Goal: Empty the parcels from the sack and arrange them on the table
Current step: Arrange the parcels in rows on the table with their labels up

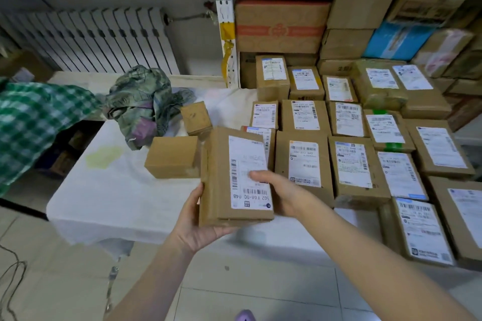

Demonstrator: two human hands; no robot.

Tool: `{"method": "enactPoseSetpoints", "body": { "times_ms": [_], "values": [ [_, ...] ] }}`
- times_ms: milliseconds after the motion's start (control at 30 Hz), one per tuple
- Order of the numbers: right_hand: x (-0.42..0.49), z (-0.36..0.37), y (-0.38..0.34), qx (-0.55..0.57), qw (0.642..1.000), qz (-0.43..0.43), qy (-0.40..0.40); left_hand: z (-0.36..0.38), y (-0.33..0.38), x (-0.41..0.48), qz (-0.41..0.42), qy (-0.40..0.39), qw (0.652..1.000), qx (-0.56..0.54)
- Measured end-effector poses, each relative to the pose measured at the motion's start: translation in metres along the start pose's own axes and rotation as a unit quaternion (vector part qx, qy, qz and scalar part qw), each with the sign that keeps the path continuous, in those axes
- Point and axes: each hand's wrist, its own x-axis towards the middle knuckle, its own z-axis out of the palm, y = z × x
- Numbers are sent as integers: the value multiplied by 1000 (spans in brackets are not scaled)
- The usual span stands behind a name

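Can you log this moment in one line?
left hand and right hand grip labelled parcel | over table edge | parcel rows at right

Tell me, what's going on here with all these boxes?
A person holds one cardboard parcel, label up, over the near edge of the white-covered table. The left hand supports it from below and the right hand grips its side. Rows of labelled parcels already fill the table's right part. Two plain boxes lie to the left, beside a crumpled patterned cloth.
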Motion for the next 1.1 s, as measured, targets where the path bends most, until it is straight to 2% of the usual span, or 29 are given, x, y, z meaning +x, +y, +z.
{"method": "enactPoseSetpoints", "body": {
  "times_ms": [67,133,233,333,433,467,533,567,600,667,733,800,900,933,967,1033,1100],
  "values": [
    [-4,-5,-3,4,998,-14,56,2,3,6,2,65,997,46],
    [-1,-12,-7,-14,993,-60,99,1,11,9,24,154,979,130],
    [5,-12,-11,-47,982,-113,146,7,21,11,34,125,967,220],
    [8,-4,-17,-85,973,-136,163,20,25,15,17,126,928,351],
    [8,0,-29,-113,970,-141,162,19,41,17,5,152,925,349],
    [7,-3,-35,-143,959,-155,192,17,51,16,-1,155,924,351],
    [3,-9,-51,-275,904,-197,264,13,71,10,-21,147,893,425],
    [0,-12,-60,-345,881,-207,249,12,80,8,-35,132,864,484],
    [-2,-11,-69,-405,870,-199,199,14,87,8,-51,109,836,535],
    [0,-7,-85,-514,848,-107,66,24,100,11,-76,58,798,595],
    [7,-3,-94,-604,797,2,-19,37,115,18,-76,12,787,611],
    [18,-3,-99,-625,777,55,-38,47,129,24,-60,-16,785,616],
    [39,-18,-108,-588,806,56,-33,57,147,45,5,25,806,592],
    [46,-26,-113,-561,827,45,-24,62,150,55,49,74,814,575],
    [53,-37,-121,-520,854,28,2,67,152,69,105,143,807,563],
    [65,-56,-133,-390,916,-21,92,77,151,90,217,296,777,511],
    [79,-71,-145,-253,950,-60,173,82,150,114,257,381,760,460]
  ]
}}
